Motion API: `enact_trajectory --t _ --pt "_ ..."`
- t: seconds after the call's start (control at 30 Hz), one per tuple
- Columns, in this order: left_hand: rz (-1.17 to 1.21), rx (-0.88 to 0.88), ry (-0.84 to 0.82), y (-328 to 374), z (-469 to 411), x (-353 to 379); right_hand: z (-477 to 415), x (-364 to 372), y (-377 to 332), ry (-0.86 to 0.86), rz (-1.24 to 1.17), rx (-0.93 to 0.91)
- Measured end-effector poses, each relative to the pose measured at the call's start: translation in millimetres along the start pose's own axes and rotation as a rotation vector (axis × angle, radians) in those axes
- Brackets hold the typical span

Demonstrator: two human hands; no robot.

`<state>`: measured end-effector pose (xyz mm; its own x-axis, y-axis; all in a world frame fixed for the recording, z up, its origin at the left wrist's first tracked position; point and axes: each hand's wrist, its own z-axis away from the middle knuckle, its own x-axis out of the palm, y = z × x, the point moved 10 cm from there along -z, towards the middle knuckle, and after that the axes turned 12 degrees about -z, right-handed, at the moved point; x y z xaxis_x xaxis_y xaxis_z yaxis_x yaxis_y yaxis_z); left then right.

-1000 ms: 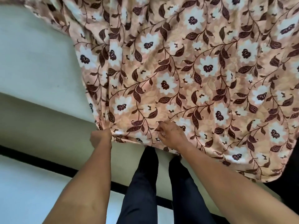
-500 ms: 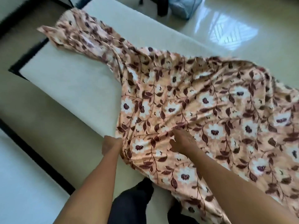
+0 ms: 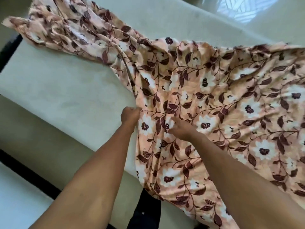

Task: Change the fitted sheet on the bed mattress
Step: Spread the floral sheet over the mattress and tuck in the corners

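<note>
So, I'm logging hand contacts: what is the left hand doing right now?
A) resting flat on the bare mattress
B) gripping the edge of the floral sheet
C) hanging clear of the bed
B: the left hand is curled into a fist on the edge of the floral sheet, next to the uncovered part of the mattress.

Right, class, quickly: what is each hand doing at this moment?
Left hand: grips the floral sheet at its edge.
Right hand: on the sheet; grip blurred, cannot tell.
</note>
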<state>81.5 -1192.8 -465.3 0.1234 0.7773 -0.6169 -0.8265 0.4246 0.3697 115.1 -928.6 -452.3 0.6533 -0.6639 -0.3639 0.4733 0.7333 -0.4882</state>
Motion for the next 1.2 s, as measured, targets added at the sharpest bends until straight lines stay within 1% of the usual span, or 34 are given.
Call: enact_trajectory --t 0.07,0.13,0.27,0.33,0.4,0.47,0.53,0.6,0.67,0.7,0.73,0.77,0.83,0.87,0.9,0.97,1.0,1.03,1.07,1.1,1.17,1.2 --pt "0.288 -0.079 -0.090 17 -28 2 -17 13 2 -0.046 0.032 0.054" --pt "0.517 -0.144 -0.207 37 -36 10 -19 16 2 -0.060 0.016 0.082" --pt "0.722 -0.137 -0.414 70 -34 17 -13 10 9 -0.066 -0.163 0.145" --pt "0.848 -0.113 -0.474 70 -33 10 -13 8 17 -0.070 -0.238 0.166" --pt "0.889 -0.075 -0.508 54 -37 -5 -14 8 20 -0.071 -0.256 0.176" --pt "0.888 -0.109 -0.452 20 -48 -27 -16 7 20 -0.078 -0.242 0.181" --pt "0.794 -0.167 -0.279 -35 -71 -63 -19 9 18 -0.101 -0.239 0.185" --pt "0.659 -0.282 0.006 -97 -86 -112 -22 11 18 -0.112 -0.265 0.198" --pt "0.502 -0.411 0.390 -154 -79 -175 -27 11 20 -0.102 -0.274 0.211" --pt "0.417 -0.453 0.539 -174 -71 -201 -30 10 21 -0.095 -0.274 0.215" --pt "0.363 -0.497 0.633 -194 -63 -218 -32 10 20 -0.092 -0.276 0.205" --pt "0.365 -0.529 0.696 -209 -56 -227 -32 9 17 -0.089 -0.287 0.196" --pt "0.333 -0.549 0.734 -226 -48 -229 -32 9 13 -0.076 -0.279 0.184" --pt "0.310 -0.544 0.716 -227 -47 -223 -30 9 11 -0.041 -0.231 0.184" --pt "0.300 -0.533 0.691 -224 -46 -215 -25 4 6 0.039 -0.136 0.173" --pt "0.265 -0.501 0.609 -215 -44 -197 -8 -5 -12 0.296 0.129 0.096" --pt "0.241 -0.477 0.556 -215 -44 -185 4 0 -25 0.400 0.219 0.019" --pt "0.211 -0.467 0.495 -216 -43 -171 13 12 -35 0.451 0.249 -0.074" --pt "0.180 -0.441 0.439 -218 -43 -156 22 31 -42 0.451 0.228 -0.161" --pt "0.169 -0.404 0.379 -216 -42 -142 28 54 -46 0.404 0.186 -0.217" --pt "0.130 -0.349 0.285 -213 -37 -118 39 101 -49 0.287 0.138 -0.285" --pt "0.145 -0.348 0.262 -214 -35 -112 45 121 -49 0.258 0.129 -0.314"
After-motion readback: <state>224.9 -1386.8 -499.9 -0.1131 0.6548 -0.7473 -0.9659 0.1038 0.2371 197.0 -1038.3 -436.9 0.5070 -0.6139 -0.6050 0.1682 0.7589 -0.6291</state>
